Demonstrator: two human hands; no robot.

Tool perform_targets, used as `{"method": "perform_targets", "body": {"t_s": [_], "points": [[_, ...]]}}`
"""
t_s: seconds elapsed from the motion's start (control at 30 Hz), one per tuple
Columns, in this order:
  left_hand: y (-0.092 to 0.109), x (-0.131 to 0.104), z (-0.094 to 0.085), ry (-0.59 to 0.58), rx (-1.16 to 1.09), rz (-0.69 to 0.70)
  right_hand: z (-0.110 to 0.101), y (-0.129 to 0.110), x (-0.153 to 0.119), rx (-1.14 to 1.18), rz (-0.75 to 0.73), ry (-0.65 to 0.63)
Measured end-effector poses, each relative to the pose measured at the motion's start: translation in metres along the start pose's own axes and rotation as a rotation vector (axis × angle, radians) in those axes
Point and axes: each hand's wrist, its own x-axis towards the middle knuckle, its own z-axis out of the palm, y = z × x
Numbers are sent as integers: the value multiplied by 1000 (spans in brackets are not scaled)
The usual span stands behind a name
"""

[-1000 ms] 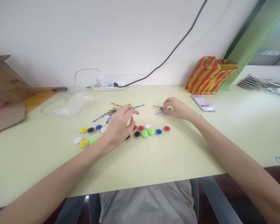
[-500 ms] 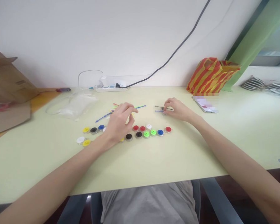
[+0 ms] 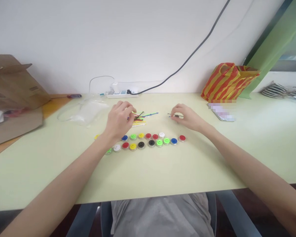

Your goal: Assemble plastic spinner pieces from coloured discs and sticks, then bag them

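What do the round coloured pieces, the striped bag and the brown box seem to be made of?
Round coloured pieces: probably plastic, with smooth opaque tops over clear, see-through bases.
Striped bag: likely thin plastic film, given its creases; gloss unclear.
Brown box: apparently cardboard, matte, with stiff folded flaps.

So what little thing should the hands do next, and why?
Probably the left hand should pinch one stick from the pile of coloured sticks, since it is right at the pile, while the right hand is busy at a dark stick.
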Motion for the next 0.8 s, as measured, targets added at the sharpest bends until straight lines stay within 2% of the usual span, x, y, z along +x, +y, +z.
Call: {"method": "perform_targets", "body": {"t_s": [0.2,0.37,0.63,0.73,0.8], "points": [[-11,-1,6,-67,-2,-85,48,-44,55,-72,-187,-242],[-11,-1,4,-63,2,-99,73,-70,91,-14,-244,-251],[-9,-2,5,-68,-26,-122,89,-85,102,0,-321,-262],[-10,-1,4,-40,-22,-99,84,-81,100,-27,-301,-249],[-9,0,2,3,-24,-77,72,-75,94,-5,-260,-214]]}}
